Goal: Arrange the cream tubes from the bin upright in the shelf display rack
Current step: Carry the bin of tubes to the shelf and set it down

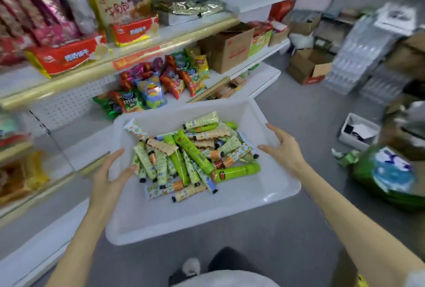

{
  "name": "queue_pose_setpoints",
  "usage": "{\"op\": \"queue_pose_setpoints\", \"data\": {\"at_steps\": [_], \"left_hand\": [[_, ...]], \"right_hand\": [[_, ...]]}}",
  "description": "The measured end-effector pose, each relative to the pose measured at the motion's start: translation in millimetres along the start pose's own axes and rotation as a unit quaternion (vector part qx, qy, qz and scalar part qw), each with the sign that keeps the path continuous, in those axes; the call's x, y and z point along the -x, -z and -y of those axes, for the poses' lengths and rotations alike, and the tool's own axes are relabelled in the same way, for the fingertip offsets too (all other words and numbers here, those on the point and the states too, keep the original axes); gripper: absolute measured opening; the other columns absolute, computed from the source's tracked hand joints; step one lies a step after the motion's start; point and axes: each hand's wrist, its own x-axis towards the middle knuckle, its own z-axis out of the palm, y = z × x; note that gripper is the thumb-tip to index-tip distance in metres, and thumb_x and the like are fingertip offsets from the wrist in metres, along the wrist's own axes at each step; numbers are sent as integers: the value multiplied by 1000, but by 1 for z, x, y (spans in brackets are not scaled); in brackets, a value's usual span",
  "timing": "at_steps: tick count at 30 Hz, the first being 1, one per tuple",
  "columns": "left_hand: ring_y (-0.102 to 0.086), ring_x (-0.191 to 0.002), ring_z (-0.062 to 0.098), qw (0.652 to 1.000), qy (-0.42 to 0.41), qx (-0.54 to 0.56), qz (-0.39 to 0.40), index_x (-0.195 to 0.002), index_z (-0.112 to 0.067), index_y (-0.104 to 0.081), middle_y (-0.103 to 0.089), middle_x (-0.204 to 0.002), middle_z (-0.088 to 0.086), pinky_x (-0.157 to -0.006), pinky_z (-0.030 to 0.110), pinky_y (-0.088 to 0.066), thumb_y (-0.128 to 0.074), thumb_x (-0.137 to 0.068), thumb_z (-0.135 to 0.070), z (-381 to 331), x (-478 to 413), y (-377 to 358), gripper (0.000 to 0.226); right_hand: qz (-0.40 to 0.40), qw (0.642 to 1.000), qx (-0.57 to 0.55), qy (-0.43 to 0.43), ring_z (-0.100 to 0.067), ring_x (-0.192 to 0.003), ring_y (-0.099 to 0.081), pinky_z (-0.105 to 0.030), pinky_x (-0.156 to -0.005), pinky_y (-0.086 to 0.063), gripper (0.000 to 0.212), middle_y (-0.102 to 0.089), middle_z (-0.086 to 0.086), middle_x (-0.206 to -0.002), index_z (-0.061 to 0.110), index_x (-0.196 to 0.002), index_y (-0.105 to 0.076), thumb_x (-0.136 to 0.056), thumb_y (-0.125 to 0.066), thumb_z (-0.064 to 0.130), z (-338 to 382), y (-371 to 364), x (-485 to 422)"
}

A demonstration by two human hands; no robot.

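A white plastic bin [207,224] sits low in front of me, beside the shelving. A loose heap of cream tubes [190,155] lies in it, pale green, bright green and patterned, all on their sides. My left hand [108,174] grips the bin's left rim, with the thumb inside next to the tubes. At the right rim, my right hand [285,148] holds on with its fingers spread along the edge and the thumb pointing inward. Neither hand touches a tube. A low shelf with clear dividers [57,148] is at the left, blurred.
Store shelving [138,56] with snack bags and boxes fills the left and back. Chip bags [161,84] lie on the shelf just beyond the bin. Cardboard boxes [308,68], a small white box [358,130] and a green bag [388,176] stand on the grey floor to the right.
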Motion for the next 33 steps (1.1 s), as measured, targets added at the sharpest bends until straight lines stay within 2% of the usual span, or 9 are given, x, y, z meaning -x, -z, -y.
{"op": "queue_pose_setpoints", "data": {"at_steps": [6, 9, 12, 15, 24, 29, 33], "left_hand": [[-34, -132, 12, 999, -36, 5, 41, -131, -26, -51, -44, -143, -4, -98, 28, -28, -66, -87, -17, -35, -67, -59, 47], [-34, -126, 4, 998, -48, 1, 52, -134, -25, -49, -43, -140, -9, -97, 26, -28, -66, -87, -16, -49, -97, -94, 51], [-33, -128, 4, 996, -61, -6, 64, -135, -25, -49, -43, -140, -10, -99, 27, -28, -67, -87, -17, -66, -131, -136, 52], [-35, -133, 10, 996, -72, -11, 58, -133, -26, -51, -45, -141, -8, -101, 28, -29, -68, -85, -19, -83, -168, -188, 51], [-32, -126, 1, 994, -102, 1, 40, -136, -21, -48, -42, -135, -15, -102, 25, -27, -68, -86, -22, -166, -258, -348, 55], [-32, -129, 4, 994, -109, 0, 21, -136, -23, -48, -41, -145, -6, -105, 28, -27, -71, -84, -26, -210, -301, -420, 57], [-33, -128, 4, 994, -110, 8, 16, -138, -21, -47, -41, -146, -4, -102, 25, -26, -71, -83, -25, -240, -342, -466, 60]], "right_hand": [[-58, 998, 14, -35, -22, -120, -49, -39, -100, -42, 81, -48, 8, -140, 30, -142, -38, -72, -80, 34, -12, 36, -59], [-69, 996, -6, -51, -22, -119, -51, -44, -100, -43, 79, -53, 9, -134, 33, -140, -41, -71, -80, 35, -33, 50, -91], [-77, 995, -20, -69, -19, -114, -53, -36, -96, -44, 74, -57, 12, -121, 34, -137, -45, -72, -80, 33, -60, 65, -127], [-78, 994, -18, -74, -20, -122, -51, -39, -103, -41, 75, -57, 7, -131, 32, -138, -46, -71, -80, 33, -86, 87, -178], [-91, 995, 4, -43, -23, -124, -48, -39, -101, -42, 77, -55, -2, -135, 26, -140, -45, -72, -80, 33, -126, 204, -352], [-107, 994, 12, -23, -21, -119, -52, -43, -100, -45, 77, -56, 0, -133, 30, -138, -47, -69, -81, 35, -134, 264, -438], [-118, 993, 15, -10, -21, -111, -55, -38, -93, -47, 73, -59, -2, -117, 29, -136, -49, -71, -81, 31, -136, 288, -506]]}}
